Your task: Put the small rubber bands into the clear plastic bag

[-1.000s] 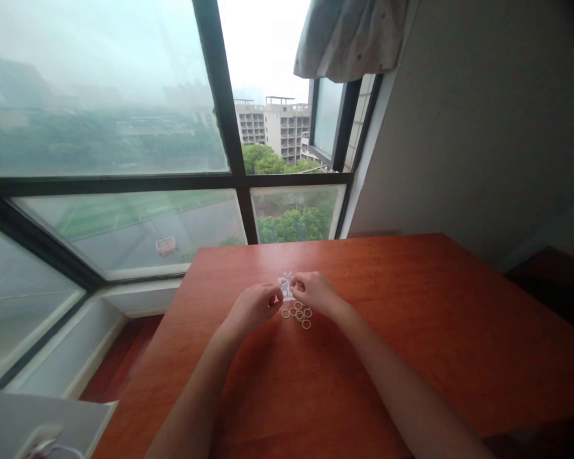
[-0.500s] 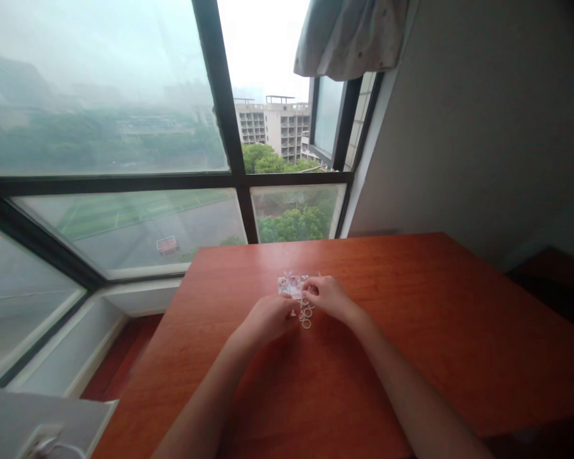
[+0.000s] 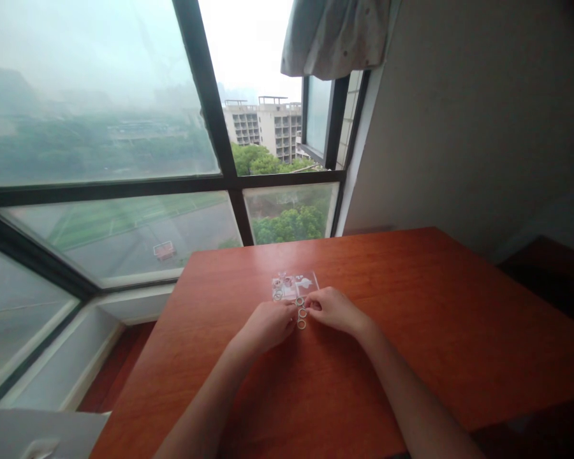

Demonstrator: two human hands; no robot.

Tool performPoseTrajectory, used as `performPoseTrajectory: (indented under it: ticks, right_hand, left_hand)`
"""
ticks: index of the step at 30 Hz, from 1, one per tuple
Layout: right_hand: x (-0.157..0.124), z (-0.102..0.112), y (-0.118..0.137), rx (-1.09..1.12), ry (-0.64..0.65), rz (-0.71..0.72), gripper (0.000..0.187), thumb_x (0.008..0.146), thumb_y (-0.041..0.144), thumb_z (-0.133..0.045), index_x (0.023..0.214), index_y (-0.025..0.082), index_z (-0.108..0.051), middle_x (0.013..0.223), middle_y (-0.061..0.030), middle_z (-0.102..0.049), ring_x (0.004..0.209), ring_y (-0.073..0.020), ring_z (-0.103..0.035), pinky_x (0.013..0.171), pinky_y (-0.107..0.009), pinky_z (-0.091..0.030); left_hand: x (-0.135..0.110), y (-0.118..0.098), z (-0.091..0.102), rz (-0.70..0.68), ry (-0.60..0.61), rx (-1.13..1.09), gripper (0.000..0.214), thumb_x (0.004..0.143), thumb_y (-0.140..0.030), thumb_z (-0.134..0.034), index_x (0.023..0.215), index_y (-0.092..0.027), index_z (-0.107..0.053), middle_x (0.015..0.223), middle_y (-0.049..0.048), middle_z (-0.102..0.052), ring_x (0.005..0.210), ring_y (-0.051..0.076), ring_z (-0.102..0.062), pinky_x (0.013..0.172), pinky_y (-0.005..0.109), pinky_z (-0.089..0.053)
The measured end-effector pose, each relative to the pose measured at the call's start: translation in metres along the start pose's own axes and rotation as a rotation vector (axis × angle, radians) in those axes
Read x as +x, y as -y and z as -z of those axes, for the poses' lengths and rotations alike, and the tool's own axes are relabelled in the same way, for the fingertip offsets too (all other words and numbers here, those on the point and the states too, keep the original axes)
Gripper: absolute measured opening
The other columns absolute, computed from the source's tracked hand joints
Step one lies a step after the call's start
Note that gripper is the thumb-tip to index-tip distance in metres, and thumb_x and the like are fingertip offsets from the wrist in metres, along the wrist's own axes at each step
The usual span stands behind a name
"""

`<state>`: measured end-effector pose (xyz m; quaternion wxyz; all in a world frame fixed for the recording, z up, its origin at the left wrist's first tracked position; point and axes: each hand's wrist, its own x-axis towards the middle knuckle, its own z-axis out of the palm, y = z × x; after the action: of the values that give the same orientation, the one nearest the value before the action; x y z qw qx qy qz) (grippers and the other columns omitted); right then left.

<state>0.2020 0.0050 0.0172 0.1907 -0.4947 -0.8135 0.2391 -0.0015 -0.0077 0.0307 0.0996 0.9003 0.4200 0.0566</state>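
Several small pale rings (image 3: 301, 313) lie in a short column on the table, between my two hands. My left hand (image 3: 273, 322) is at their left, its fingers drawn together and the tips partly hidden. My right hand (image 3: 332, 307) is at their right, thumb and index finger pinched by the rings. Whatever sits in either hand's fingertips is too small to make out. Just beyond the hands lies a clear, flat plastic case (image 3: 310, 279), with small rings and pinkish bits in its left part and a whitish patch in its right part.
The reddish-brown wooden table (image 3: 411, 306) runs up to a dark-framed window (image 3: 124, 187) at the far and left side. A grey wall (image 3: 459, 140) stands at the right, and a curtain (image 3: 335, 38) hangs above the opened pane.
My right hand has moved back from the plastic case towards the rings, uncovering the case's right part. My left hand has shifted slightly nearer. The whole view has turned a little.
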Motion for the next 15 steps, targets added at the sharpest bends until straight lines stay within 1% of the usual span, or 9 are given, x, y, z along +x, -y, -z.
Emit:
performPoseTrajectory:
  ticks: [4, 8, 11, 15]
  right_hand:
    - [-0.001, 0.0, 0.004, -0.03, 0.048, -0.001, 0.015, 0.08, 0.021, -0.06, 0.085, 0.023, -0.074, 0.074, -0.0009, -0.071, 0.065, -0.0122, -0.059, 0.059, -0.021, -0.035]
    - [-0.002, 0.0, 0.006, -0.054, 0.093, 0.014, 0.017, 0.08, 0.022, -0.059, 0.087, 0.024, -0.074, 0.084, -0.001, -0.073, 0.075, -0.0137, -0.063, 0.065, -0.021, -0.038]
    - [-0.002, -0.001, 0.008, -0.079, 0.104, 0.006, 0.016, 0.081, 0.024, -0.059, 0.087, 0.024, -0.074, 0.084, -0.001, -0.073, 0.076, -0.0137, -0.063, 0.064, -0.021, -0.038]
    - [-0.001, -0.003, 0.009, -0.109, 0.097, 0.013, 0.015, 0.081, 0.025, -0.058, 0.085, 0.023, -0.073, 0.081, -0.0009, -0.072, 0.072, -0.0132, -0.062, 0.062, -0.021, -0.036]
  left_hand:
    - [-0.003, 0.005, 0.009, 0.015, 0.008, -0.028, 0.011, 0.08, -0.016, -0.053, 0.076, -0.02, -0.063, 0.08, 0.0028, -0.067, 0.065, 0.014, -0.057, 0.057, 0.021, -0.035]
    - [-0.007, 0.016, 0.018, 0.059, -0.069, -0.117, 0.015, 0.08, -0.016, -0.051, 0.075, -0.019, -0.064, 0.072, 0.0008, -0.064, 0.06, 0.011, -0.051, 0.056, 0.021, -0.031]
    - [-0.008, 0.022, 0.019, 0.068, -0.083, -0.223, 0.015, 0.079, -0.016, -0.051, 0.075, -0.018, -0.065, 0.067, -0.0009, -0.061, 0.057, 0.009, -0.048, 0.055, 0.02, -0.03]
    - [-0.007, 0.026, 0.014, 0.087, -0.082, -0.33, 0.016, 0.08, -0.02, -0.051, 0.075, -0.017, -0.065, 0.061, -0.0025, -0.057, 0.055, 0.008, -0.046, 0.053, 0.019, -0.029]
